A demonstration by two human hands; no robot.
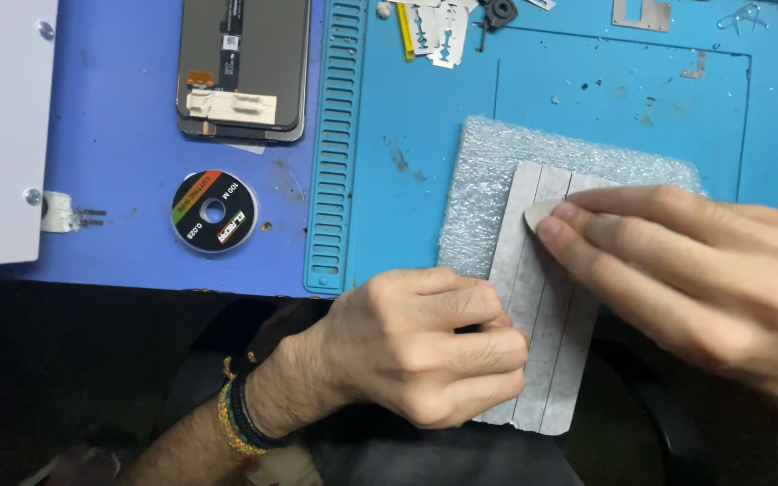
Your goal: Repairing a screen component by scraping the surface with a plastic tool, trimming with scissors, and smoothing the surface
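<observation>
Blue worktop (119, 135) carrying a lighter blue ridged repair mat (425, 117); a phone screen assembly (243, 67) and a wire spool (213, 211) lie left; a bubble-wrap sheet (497, 171) and razor blades (438, 31) on the mat.

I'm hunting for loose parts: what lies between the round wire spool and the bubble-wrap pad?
In the head view, between the spool and the bubble-wrap pad runs the work mat's slotted tray strip, then a stretch of bare, stained blue mat.
</observation>
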